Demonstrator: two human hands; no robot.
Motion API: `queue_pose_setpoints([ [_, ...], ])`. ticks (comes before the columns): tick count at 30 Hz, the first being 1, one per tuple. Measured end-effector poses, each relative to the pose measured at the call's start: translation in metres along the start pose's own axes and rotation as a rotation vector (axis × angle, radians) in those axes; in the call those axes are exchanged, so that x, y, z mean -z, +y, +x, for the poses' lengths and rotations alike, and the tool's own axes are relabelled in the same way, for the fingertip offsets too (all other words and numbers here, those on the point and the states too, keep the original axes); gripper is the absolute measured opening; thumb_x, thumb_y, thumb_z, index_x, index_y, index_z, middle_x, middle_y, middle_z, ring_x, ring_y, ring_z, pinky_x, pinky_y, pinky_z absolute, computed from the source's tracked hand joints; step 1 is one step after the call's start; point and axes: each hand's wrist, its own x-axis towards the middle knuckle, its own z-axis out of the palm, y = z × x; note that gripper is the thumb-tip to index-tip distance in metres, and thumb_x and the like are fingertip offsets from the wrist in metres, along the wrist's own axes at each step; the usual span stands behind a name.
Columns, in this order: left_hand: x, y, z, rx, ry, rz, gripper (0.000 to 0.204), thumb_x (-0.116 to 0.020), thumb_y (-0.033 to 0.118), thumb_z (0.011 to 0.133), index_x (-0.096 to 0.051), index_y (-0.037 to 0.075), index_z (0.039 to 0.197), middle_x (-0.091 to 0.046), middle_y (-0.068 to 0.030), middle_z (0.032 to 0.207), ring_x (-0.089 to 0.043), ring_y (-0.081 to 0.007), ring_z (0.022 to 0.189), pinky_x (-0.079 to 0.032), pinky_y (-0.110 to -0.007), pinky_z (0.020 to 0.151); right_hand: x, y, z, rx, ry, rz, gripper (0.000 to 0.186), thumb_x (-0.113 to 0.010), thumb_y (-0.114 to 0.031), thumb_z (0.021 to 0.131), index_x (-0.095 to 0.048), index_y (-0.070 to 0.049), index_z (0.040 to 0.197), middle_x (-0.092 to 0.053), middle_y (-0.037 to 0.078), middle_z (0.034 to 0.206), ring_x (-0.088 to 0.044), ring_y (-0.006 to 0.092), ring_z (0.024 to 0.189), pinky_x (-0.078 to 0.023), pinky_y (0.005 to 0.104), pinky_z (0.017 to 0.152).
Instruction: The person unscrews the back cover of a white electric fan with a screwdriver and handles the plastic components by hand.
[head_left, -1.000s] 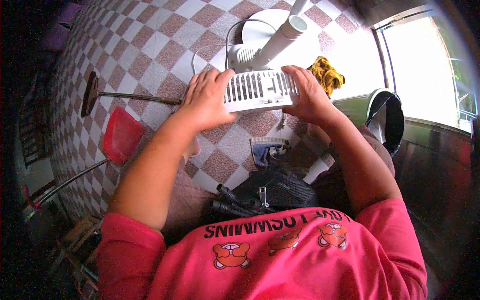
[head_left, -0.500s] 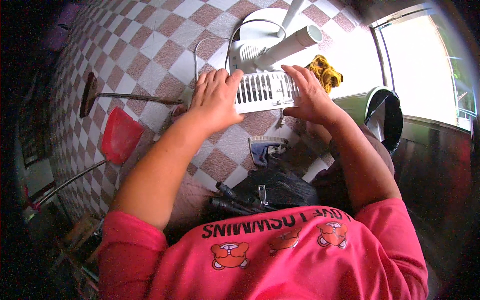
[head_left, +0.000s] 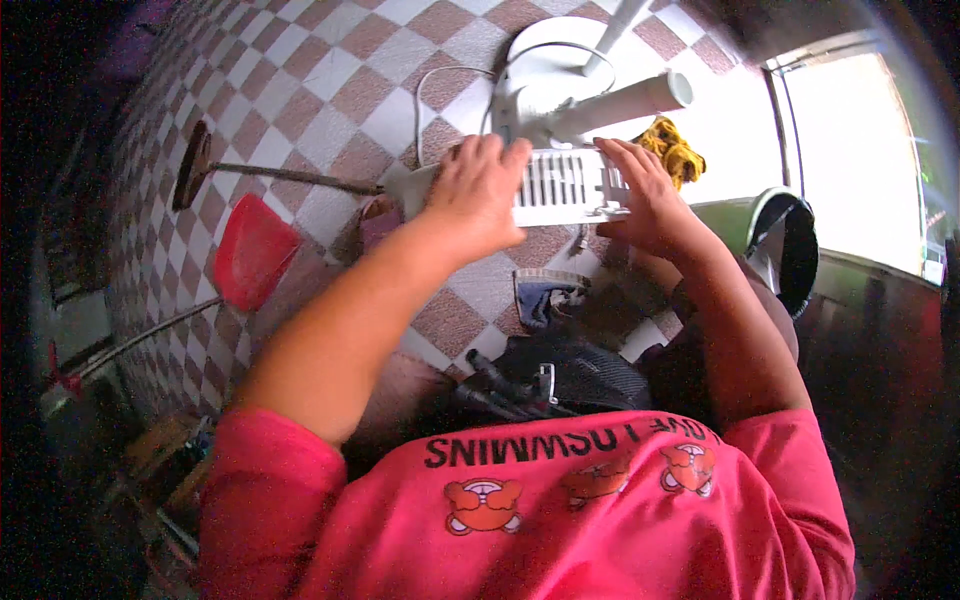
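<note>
Between my two hands is a white plastic casing [head_left: 560, 190] with a row of slots along the side facing me. My left hand [head_left: 478, 200] grips its left end, thumb low and fingers over the top. The right hand [head_left: 645, 195] holds the opposite end, with its fingers curled over the upper edge. A thick white tube [head_left: 625, 108] slants up and to the right from just behind the casing; their join is hidden. A thin pale cable [head_left: 420, 115] loops on the floor beyond my left hand.
A round white base with a pole [head_left: 525, 45] stands farther back. Yellow cloth [head_left: 680, 160] and a black-lined bin [head_left: 750, 235] are at the right. At the left lie a broom [head_left: 290, 178] and red dustpan [head_left: 250, 255]. Nearer me are blue cloth [head_left: 540, 300] and a black bag [head_left: 580, 370].
The view has shifted, so the surroundings appear farther right and slightly lower. Both hands keep their hold on the casing, which looks slightly tilted compared with before.
</note>
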Motion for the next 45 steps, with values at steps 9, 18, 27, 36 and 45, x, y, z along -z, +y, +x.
queue_pose_setpoints([
  [9,0.002,-0.01,-0.005,0.045,-0.118,-0.243,0.096,-0.086,0.04,0.061,-0.04,0.01,0.139,-0.05,-0.0166,0.127,-0.043,-0.0354,0.123,-0.037,-0.044,0.104,0.003,-0.003,0.0,0.014,-0.048,0.012,0.09,-0.081,-0.007,0.056,-0.042,-0.01,0.137,-0.048,0.013,0.134,-0.043,0.0343,0.125,-0.034,0.0435,0.109],
  [18,0.016,-0.11,-0.047,0.753,0.306,-1.112,0.073,-0.041,0.063,0.093,-0.051,0.004,0.135,-0.051,-0.0147,0.138,-0.043,-0.029,0.131,-0.027,-0.047,0.11,0.007,0.011,0.001,0.054,-0.053,0.025,0.088,-0.08,-0.006,0.056,-0.044,-0.008,0.136,-0.05,0.014,0.132,-0.046,0.0326,0.125,-0.035,0.0414,0.108],
  [27,-0.042,-0.134,-0.072,1.108,0.49,-1.519,0.074,-0.028,0.064,0.096,-0.05,0.006,0.136,-0.039,-0.0169,0.148,-0.034,-0.0348,0.136,-0.028,-0.05,0.109,0.003,0.039,-0.005,0.02,-0.041,-0.041,0.082,-0.082,-0.008,0.06,-0.044,-0.007,0.133,-0.053,0.016,0.126,-0.049,0.0325,0.122,-0.038,0.041,0.105],
  [36,-0.089,-0.19,-0.078,1.36,0.464,-1.549,0.072,-0.031,0.066,0.095,-0.054,0.008,0.132,-0.044,-0.0166,0.143,-0.04,-0.0323,0.129,-0.032,-0.056,0.102,0.001,0.053,-0.01,-0.011,-0.088,-0.047,0.095,-0.088,-0.012,0.059,-0.036,-0.006,0.14,-0.052,0.016,0.13,-0.051,0.0285,0.123,-0.042,0.0395,0.103],
  [45,-0.13,-0.186,-0.061,1.341,0.337,-1.285,0.063,-0.042,0.053,0.095,-0.051,0.002,0.131,-0.051,-0.0152,0.138,-0.049,-0.0322,0.125,-0.041,-0.042,0.102,0.009,0.055,-0.025,-0.141,-0.137,0.042,0.104,-0.088,-0.01,0.057,-0.03,-0.008,0.144,-0.053,0.016,0.13,-0.051,0.0302,0.122,-0.042,0.04,0.102],
])
